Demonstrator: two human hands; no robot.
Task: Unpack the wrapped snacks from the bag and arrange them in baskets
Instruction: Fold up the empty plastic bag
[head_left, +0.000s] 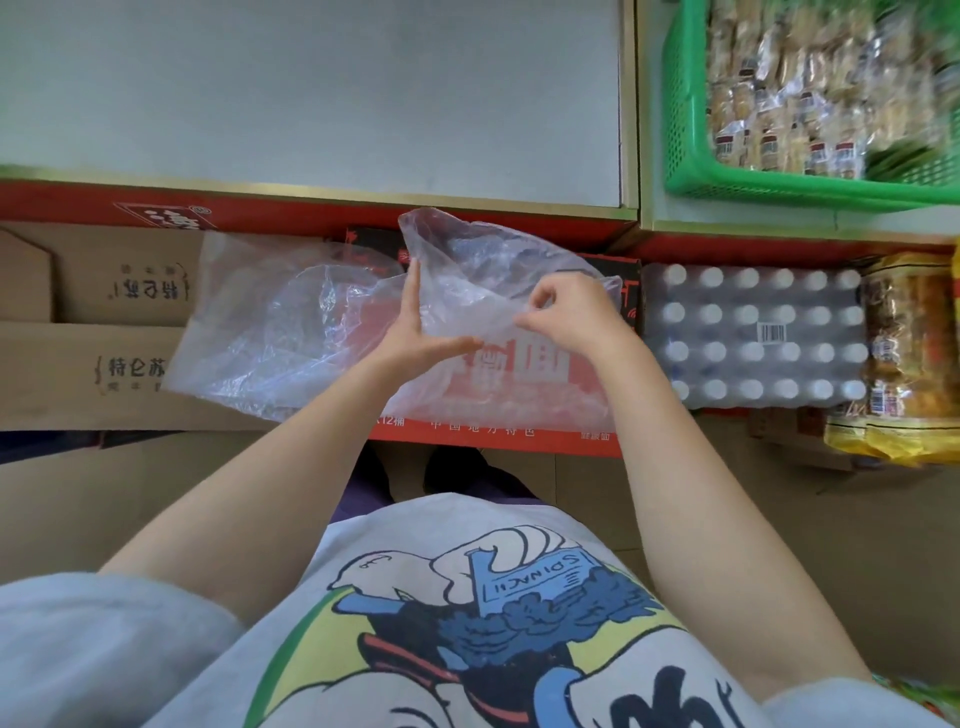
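Two hands are busy with one clear plastic bag, which is spread over a red box down low, below the shelf edge. The bag looks flat and no snacks can be seen inside it. The wrapped snacks are seen packed in the green basket on the shelf, up and to the right, well apart from the bag.

The grip of the right hand is closed in a pinch on a fold of the bag. The left hand is held open, with straight fingers pressed flat against the thin plastic.

Trouble could come from the bag itself. The plastic is very thin, so it could be torn if it is pulled hard between the pinch and the flat hand. It is also slippery, so the fold could be lost from the pinch. If a small snack is hidden in a wrinkle, it could be dropped between the boxes when the bag is lifted or shaken.

A pack of bottles is set just beside the red box, and brown cardboard boxes are on the left. A dropped snack could be lost in the gaps between them.
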